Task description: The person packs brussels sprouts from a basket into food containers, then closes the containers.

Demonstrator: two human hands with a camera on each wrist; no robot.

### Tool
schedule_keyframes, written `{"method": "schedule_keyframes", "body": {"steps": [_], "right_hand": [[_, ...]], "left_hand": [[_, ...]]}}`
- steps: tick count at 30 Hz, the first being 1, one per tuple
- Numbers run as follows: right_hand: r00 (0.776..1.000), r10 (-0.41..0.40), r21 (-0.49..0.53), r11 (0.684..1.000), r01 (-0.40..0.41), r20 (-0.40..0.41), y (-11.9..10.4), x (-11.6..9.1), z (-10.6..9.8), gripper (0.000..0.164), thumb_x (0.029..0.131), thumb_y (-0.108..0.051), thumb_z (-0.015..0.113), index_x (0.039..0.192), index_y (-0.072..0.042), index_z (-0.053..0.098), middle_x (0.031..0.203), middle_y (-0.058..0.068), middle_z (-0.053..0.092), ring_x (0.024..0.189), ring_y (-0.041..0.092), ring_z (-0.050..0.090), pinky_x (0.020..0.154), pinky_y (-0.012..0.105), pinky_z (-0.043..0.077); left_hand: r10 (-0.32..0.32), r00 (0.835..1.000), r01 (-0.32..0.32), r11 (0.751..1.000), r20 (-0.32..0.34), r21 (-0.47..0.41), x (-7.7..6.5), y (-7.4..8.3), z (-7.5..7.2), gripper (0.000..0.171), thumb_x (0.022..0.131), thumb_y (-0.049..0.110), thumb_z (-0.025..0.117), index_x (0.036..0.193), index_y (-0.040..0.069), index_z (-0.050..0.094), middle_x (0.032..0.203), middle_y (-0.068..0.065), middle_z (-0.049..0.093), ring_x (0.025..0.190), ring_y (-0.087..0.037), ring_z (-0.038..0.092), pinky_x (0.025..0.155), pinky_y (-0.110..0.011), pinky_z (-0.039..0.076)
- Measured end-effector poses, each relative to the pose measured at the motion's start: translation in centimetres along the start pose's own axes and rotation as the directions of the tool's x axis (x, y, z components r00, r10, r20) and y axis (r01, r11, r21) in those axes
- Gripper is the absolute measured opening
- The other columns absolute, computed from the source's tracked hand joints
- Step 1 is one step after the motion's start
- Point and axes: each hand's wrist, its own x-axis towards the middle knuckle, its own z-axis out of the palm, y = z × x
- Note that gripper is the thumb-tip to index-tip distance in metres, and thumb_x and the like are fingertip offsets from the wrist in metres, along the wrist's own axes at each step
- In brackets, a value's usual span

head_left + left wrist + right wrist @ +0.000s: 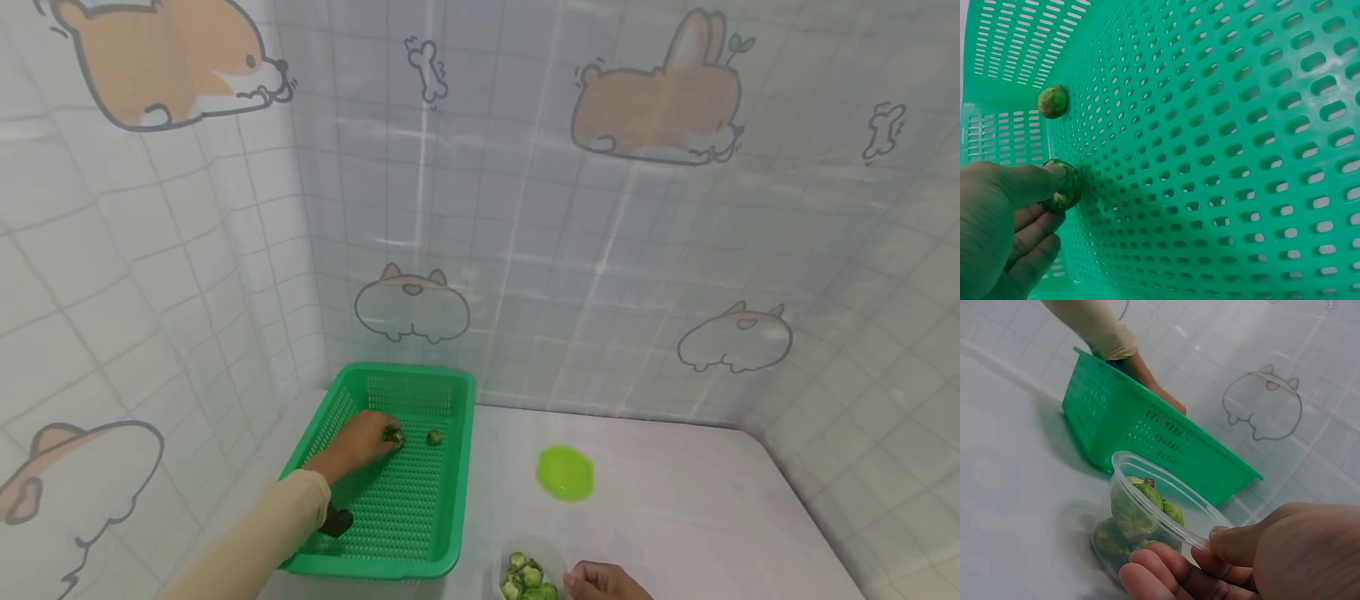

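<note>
Inside the green plastic basket (pixel 465 467), my left hand (pixel 366 437) pinches a Brussels sprout (pixel 1067 190) between thumb and fingers, close over the perforated floor. A second Brussels sprout (pixel 434 437) lies in the basket just to the right, near its far end. At the near edge of the head view, my right hand (pixel 603 581) grips the rim of a clear plastic tub (pixel 1147 509) with thumb and forefinger. Several Brussels sprouts (pixel 528 577) are heaped in that tub, which stands on the table right of the basket.
A lime-green lid (pixel 566 473) lies flat on the white table (pixel 675 492), beyond the tub. Pale curtains (pixel 525 217) with cartoon dogs and a grid pattern enclose the table at the back and both sides. A black strap piece (pixel 337 522) hangs at my left wrist.
</note>
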Motion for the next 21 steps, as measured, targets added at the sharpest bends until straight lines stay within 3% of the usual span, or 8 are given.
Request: {"method": "schedule_keyframes", "body": {"steps": [11, 21], "right_hand": [[1.000, -0.011, 0.019, 1.000, 0.011, 0.027, 0.0, 0.0, 0.1, 0.030, 0.105, -0.028, 0.053, 0.087, -0.006, 0.063, 0.064, -0.005, 0.059, 0.050, 0.003, 0.049, 0.045, 0.018, 0.043], [0.999, -0.019, 0.018, 1.000, 0.019, 0.039, 0.0, 0.0, 0.0, 0.030, 0.106, -0.027, 0.052, 0.086, -0.007, 0.062, 0.065, -0.005, 0.059, 0.050, 0.003, 0.049, 0.045, 0.017, 0.043]], "left_hand": [[0.037, 0.999, -0.039, 0.997, -0.024, -0.061, -0.4, 0.9, -0.5, 0.029, 0.088, 0.015, 0.079, 0.115, 0.007, 0.074, 0.109, -0.006, 0.074, 0.102, -0.026, 0.070, 0.089, -0.046, 0.057], [0.141, 0.989, -0.146, 0.979, -0.048, -0.140, -0.3, 4.2, -1.8, 0.034, 0.090, 0.023, 0.078, 0.120, 0.008, 0.073, 0.115, -0.005, 0.074, 0.104, -0.023, 0.071, 0.089, -0.042, 0.058]]}}
